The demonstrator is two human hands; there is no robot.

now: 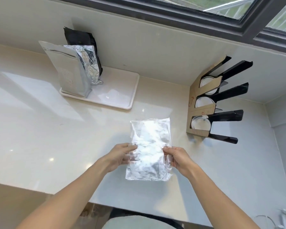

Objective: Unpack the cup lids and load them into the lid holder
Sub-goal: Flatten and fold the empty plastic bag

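Note:
I hold a clear, crinkled plastic bag (pixel 149 146) above the pale counter, stretched between both hands. My left hand (pixel 120 155) pinches its left edge and my right hand (pixel 176 157) pinches its right edge. The bag looks flat; I cannot tell whether lids are inside. The lid holder (pixel 203 109), brown card with black dividers, stands at the right against the wall. White cup lids (pixel 203 101) sit in its three slots.
A white tray (pixel 132 90) at the back holds a silver pouch (pixel 68 71), a crumpled foil bag (pixel 91 63), a black bag (pixel 80 38) and a clear wrapper (pixel 114 95). A window frame (pixel 205 15) runs above the wall. The counter's front edge (pixel 40 190) is near me.

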